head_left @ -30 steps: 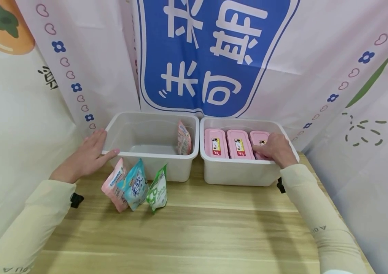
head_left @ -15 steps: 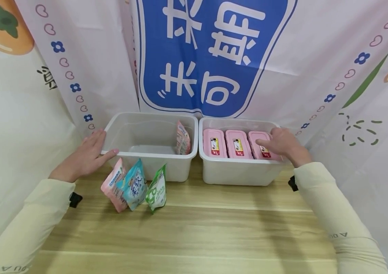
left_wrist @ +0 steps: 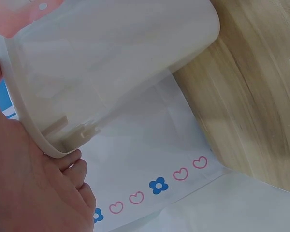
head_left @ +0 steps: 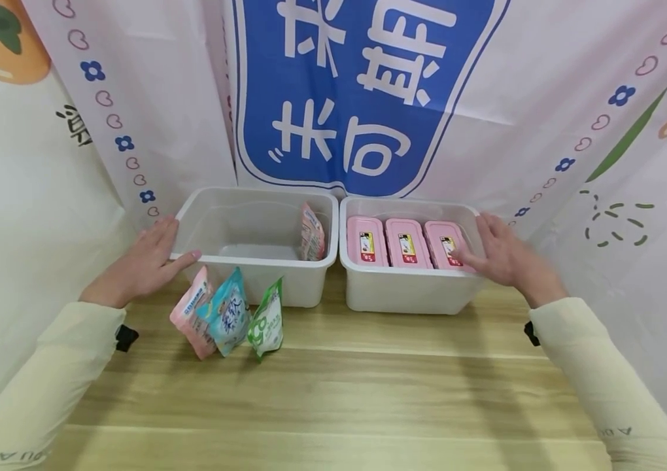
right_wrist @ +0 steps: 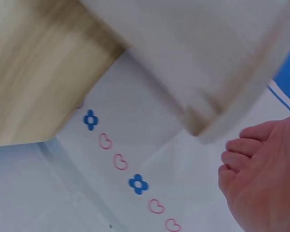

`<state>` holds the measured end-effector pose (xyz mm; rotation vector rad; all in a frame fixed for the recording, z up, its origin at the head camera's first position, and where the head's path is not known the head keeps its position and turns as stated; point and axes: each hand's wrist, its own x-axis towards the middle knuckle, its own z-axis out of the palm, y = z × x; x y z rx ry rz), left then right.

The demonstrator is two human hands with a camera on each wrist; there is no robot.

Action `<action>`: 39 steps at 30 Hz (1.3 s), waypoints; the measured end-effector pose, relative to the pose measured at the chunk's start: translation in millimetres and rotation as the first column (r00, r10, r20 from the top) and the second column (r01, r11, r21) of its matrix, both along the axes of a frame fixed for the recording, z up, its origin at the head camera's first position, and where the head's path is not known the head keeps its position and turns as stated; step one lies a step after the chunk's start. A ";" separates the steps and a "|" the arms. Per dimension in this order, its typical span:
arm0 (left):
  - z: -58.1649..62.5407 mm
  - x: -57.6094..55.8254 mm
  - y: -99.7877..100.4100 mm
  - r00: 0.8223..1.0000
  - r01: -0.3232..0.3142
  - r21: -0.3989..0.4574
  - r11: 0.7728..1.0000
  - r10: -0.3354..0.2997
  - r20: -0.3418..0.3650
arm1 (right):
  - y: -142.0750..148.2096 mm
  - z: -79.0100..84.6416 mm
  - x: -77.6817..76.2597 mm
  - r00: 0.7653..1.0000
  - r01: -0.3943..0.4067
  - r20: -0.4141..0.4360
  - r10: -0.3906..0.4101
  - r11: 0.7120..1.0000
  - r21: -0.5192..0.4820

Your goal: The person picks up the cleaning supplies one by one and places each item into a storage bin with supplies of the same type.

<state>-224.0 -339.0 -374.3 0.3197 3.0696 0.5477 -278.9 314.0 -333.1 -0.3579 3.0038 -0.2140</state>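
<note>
My left hand (head_left: 140, 261) grips the left corner of a light grey plastic bin (head_left: 286, 286), its thumb on the rim and its fingers curled below the rim in the left wrist view. One pink pouch (head_left: 312, 235) stands inside that bin. At the right end of a second grey bin (head_left: 407, 292), my right hand (head_left: 505, 252) has its fingers extended, thumb spread over the rim. In the right wrist view a gap shows between these fingers (right_wrist: 239, 147) and the bin. Three pink lidded boxes, left (head_left: 367, 239), middle (head_left: 407, 242) and right (head_left: 445, 243), fill most of this bin.
Before the left bin, a pink pouch (head_left: 193, 315), a blue pouch (head_left: 227, 315) and a green-and-white pouch (head_left: 267, 325) stand on the wooden table (head_left: 322, 392). Printed white cloth (head_left: 475, 157) hangs behind the bins and on both sides.
My right hand has come off the rightmost pink box and moved right to the bin's end, its fingers opening out. That box now lies level with its neighbours. My left hand stays at its bin.
</note>
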 end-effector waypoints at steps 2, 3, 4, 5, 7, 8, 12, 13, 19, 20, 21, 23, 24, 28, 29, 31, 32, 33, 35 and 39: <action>1.5 0.0 -0.6 1.000 0.002 -0.001 1.000 -0.002 -0.011 | 1.8 -7.7 2.0 1.000 -0.013 -0.024 0.013 1.000 -0.002; 2.2 0.1 -0.5 1.000 0.003 -0.003 1.000 -0.003 -0.017 | 2.5 -11.3 3.0 0.999 -0.017 -0.029 0.017 1.000 0.000; 2.5 0.2 -0.8 1.000 0.005 -0.003 1.000 -0.005 -0.019 | 3.5 -14.7 3.5 0.999 -0.023 -0.030 0.023 1.000 0.005; 2.6 0.4 -1.0 1.000 0.007 -0.007 1.000 -0.007 -0.017 | 4.2 -17.7 3.9 0.999 -0.027 -0.029 0.027 1.000 0.006; 2.8 0.9 -1.1 1.000 0.006 -0.007 1.000 -0.006 -0.011 | 5.4 -22.6 4.5 0.999 -0.028 -0.028 0.028 1.000 0.006; 2.9 1.2 -1.1 1.000 0.004 -0.006 1.000 -0.004 -0.005 | 5.8 -24.3 4.6 0.999 -0.024 -0.022 0.024 1.000 0.007; -0.9 2.0 -0.4 1.000 -0.002 -0.001 1.000 0.002 0.021 | 7.4 -30.0 5.3 1.000 -0.011 -0.015 0.011 1.000 -0.003; -1.6 2.2 -0.3 1.000 -0.001 0.001 1.000 0.001 0.019 | 7.3 -31.1 5.3 1.000 -0.004 -0.012 0.004 1.000 -0.008; -0.6 2.0 -0.5 1.000 0.013 0.019 1.000 -0.012 -0.020 | 7.5 -36.6 2.6 1.000 0.016 -0.020 -0.017 0.999 -0.039; -0.2 1.6 -0.4 1.000 0.012 0.017 1.000 -0.012 -0.021 | 7.7 -37.0 2.1 1.000 0.013 -0.027 -0.014 0.999 -0.040; 0.4 1.2 0.2 1.000 0.009 0.014 1.000 -0.009 -0.020 | 7.8 -37.7 1.9 0.999 0.013 -0.032 -0.015 0.999 -0.040; 0.2 0.5 0.1 1.000 0.007 0.004 1.000 -0.007 -0.010 | 7.9 -39.1 2.1 0.999 0.009 -0.033 -0.010 0.999 -0.042; -0.1 0.3 0.1 1.000 0.005 0.000 1.000 -0.005 -0.001 | 7.9 -39.9 2.7 0.999 0.007 -0.032 -0.009 0.999 -0.041; -0.3 0.6 -1.0 1.000 0.002 -0.005 1.000 -0.002 0.009 | 7.8 -40.2 4.2 0.999 -0.003 -0.036 0.001 0.999 -0.040; 0.0 0.3 -0.7 1.000 0.003 -0.005 1.000 -0.003 0.004 | 7.8 -40.3 4.9 0.999 -0.001 -0.041 0.000 0.999 -0.041; 0.5 -0.3 -0.5 1.000 0.006 -0.009 1.000 -0.006 0.000 | 8.6 -40.5 5.5 0.998 -0.004 -0.058 0.001 0.999 -0.046; 0.7 -0.3 -0.9 1.000 0.008 -0.014 1.000 -0.008 0.001 | 8.9 -40.5 5.6 0.998 -0.005 -0.064 0.002 0.999 -0.050; 1.2 -0.3 -0.9 1.000 0.006 -0.016 1.000 -0.006 0.005 | 9.1 -40.5 5.5 0.998 -0.004 -0.065 0.000 0.999 -0.053; 1.6 0.2 -1.9 1.000 0.003 -0.026 1.000 -0.002 0.016 | 9.2 -40.7 5.2 0.998 -0.004 -0.061 0.001 0.999 -0.053; 1.3 1.2 -2.7 1.000 0.000 -0.038 0.999 0.001 0.023 | 8.2 -41.0 4.2 0.999 -0.004 -0.051 0.002 0.999 -0.042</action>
